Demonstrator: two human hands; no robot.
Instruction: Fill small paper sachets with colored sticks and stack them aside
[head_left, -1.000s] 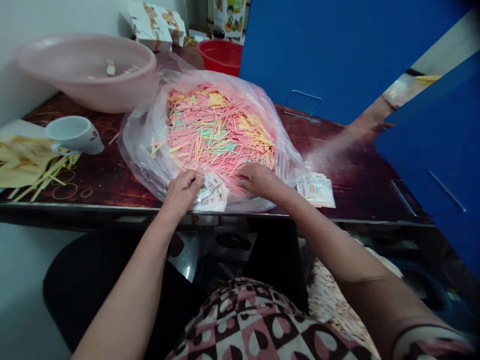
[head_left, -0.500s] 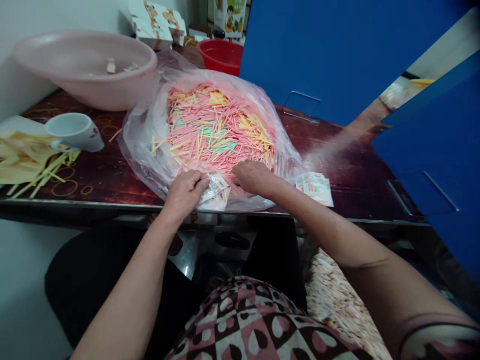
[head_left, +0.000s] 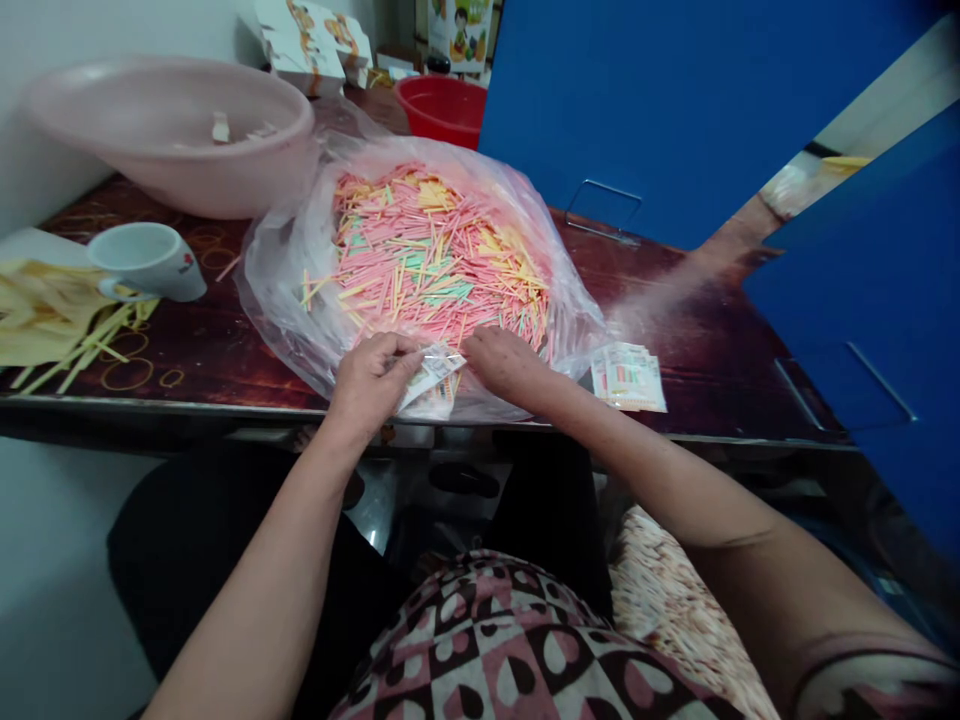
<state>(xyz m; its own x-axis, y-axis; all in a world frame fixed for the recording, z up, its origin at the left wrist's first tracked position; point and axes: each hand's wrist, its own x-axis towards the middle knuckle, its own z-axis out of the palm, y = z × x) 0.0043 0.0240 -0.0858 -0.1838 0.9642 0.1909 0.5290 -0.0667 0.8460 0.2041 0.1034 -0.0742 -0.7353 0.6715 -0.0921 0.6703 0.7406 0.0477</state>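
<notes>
The left hand has lifted a paper packet, pinched in its fingers, at the near edge of the plastic bag of coloured sticks on the table, while the right hand rests apart, open against the sticks.

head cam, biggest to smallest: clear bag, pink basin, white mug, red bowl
Clear plastic bag, pink basin, then white mug and red bowl, which look alike; the bowl is farther and partly hidden.

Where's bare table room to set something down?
Dark wooden tabletop shows right of the printed paper packet stack, and between the white ceramic mug and clear plastic bag. Crowded: the bag's front edge, under left hand and right hand.
</notes>
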